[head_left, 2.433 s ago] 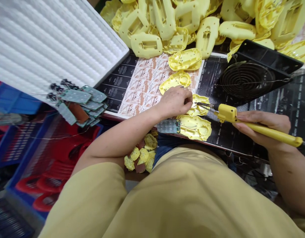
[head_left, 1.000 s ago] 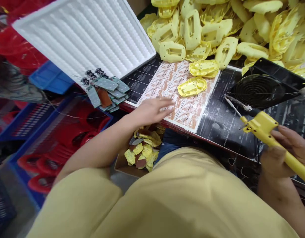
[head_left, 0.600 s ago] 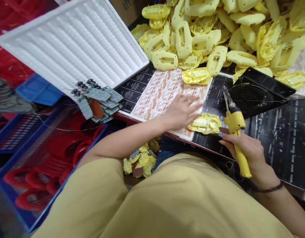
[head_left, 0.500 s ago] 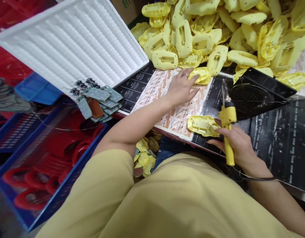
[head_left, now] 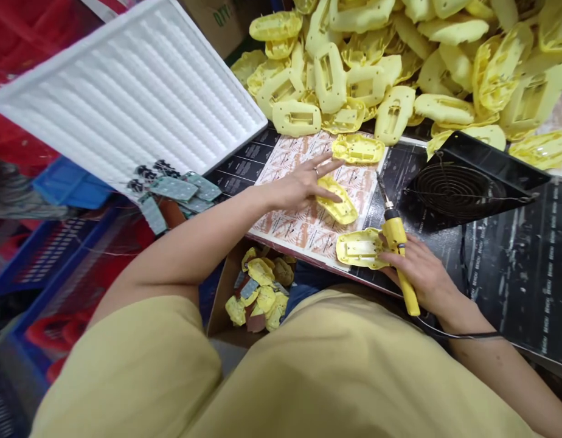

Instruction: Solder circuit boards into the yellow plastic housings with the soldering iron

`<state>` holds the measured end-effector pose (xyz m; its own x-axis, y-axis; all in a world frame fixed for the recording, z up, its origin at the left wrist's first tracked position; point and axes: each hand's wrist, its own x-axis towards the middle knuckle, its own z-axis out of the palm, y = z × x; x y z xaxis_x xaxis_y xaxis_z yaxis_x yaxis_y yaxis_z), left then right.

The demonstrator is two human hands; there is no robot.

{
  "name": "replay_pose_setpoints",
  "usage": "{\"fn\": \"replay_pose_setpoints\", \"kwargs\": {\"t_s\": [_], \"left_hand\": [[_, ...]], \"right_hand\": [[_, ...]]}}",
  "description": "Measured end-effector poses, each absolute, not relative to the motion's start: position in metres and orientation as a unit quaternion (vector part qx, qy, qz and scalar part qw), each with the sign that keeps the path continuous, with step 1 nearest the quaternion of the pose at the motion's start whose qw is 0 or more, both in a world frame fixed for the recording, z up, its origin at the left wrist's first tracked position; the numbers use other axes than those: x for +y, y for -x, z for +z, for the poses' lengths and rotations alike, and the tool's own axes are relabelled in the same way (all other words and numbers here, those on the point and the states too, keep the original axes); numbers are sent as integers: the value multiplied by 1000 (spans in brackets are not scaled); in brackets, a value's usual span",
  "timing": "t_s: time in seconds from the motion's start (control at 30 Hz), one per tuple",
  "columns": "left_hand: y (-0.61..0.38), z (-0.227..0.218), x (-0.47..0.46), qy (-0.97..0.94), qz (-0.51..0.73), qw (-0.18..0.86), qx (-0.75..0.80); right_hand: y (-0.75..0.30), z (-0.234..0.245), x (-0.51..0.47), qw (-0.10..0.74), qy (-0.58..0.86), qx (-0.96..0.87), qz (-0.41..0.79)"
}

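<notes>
My left hand is over the patterned sheet, its fingers spread. Its fingertips rest on a yellow plastic shell, which lies at an angle with its hollow side up. Just beyond, a second yellow shell lies face up. In my right hand is a yellow soldering gun, tip pointing away and slightly left. The same hand's fingers are at the right end of another yellow shell by the table's front edge; the gun and fingers partly cover that end.
A heap of yellow shells fills the back. On the right stands a black fan-like unit. A white ribbed foam tray leans at left above green circuit boards. Below sit a carton of yellow scraps and a blue crate.
My left hand has drawn back toward me and left, and a yellow shell now lies angled under its fingers. The soldering gun has swung leftward, with its tip lower over the table.
</notes>
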<state>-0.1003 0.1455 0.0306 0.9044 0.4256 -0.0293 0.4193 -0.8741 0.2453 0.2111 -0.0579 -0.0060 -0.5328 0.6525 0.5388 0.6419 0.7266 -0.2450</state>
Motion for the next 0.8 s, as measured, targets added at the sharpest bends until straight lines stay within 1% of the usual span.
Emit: {"fn": "replay_pose_setpoints", "kwargs": {"t_s": [0.07,0.17,0.2,0.27,0.3,0.37,0.47,0.53,0.6,0.7,0.8], "left_hand": [[92,26,146,-962,69,90,249],[74,25,137,-920,132,62,365],[68,26,130,-903,124,64,406],[60,27,110,-888,67,81,447],[57,27,99,-894,32,93,438],[52,27,81,-923,-14,117,367],[44,27,75,-953,6,131,274],[32,27,91,-943,47,122,305],[17,28,115,-913,72,104,388],[4,27,151,-881,38,84,464],[21,25,169,-885,13,84,459]], "right_hand": [[-211,-7,-58,315,376,-871,12],[-212,-8,-58,320,380,-867,31],[-212,-8,-58,324,380,-866,36],[-212,-7,-59,337,385,-858,38],[-212,-6,-59,345,388,-854,35],[-211,-5,-59,350,393,-850,34],[-209,-4,-60,340,389,-855,42],[-208,-4,-60,338,385,-858,43],[-207,-4,-60,340,383,-858,36],[-206,-4,-58,338,386,-858,15],[-207,-4,-58,338,393,-855,8]]}}
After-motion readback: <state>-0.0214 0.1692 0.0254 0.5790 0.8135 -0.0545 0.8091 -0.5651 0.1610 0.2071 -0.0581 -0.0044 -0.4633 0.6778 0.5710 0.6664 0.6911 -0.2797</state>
